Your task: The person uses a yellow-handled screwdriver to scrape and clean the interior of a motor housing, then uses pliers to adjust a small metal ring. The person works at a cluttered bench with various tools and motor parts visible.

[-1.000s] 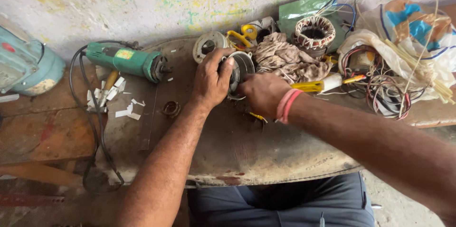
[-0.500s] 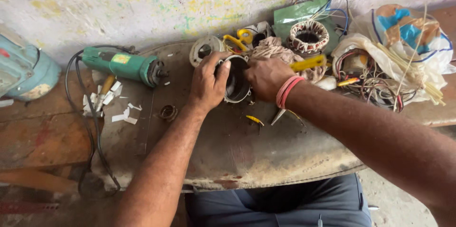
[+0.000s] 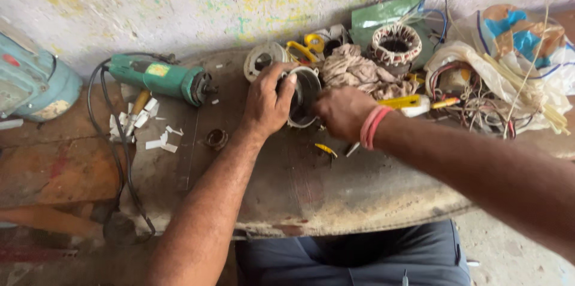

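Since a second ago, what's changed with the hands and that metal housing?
The right hand has slid off the round metal housing to its right side, opening up its hollow. The left hand keeps its grip on the rim. The green angle grinder, cloth rag and wound stator lie as before.

This is a small repair workshop for electric motors. The worn, dirty workbench (image 3: 335, 196) stands against a paint-stained wall (image 3: 179, 4). On the workbench, at its left, lies a green angle grinder (image 3: 159, 77). At its back stands a motor winding (image 3: 395, 45), and at its right lies a heap of loose wires (image 3: 479, 103).
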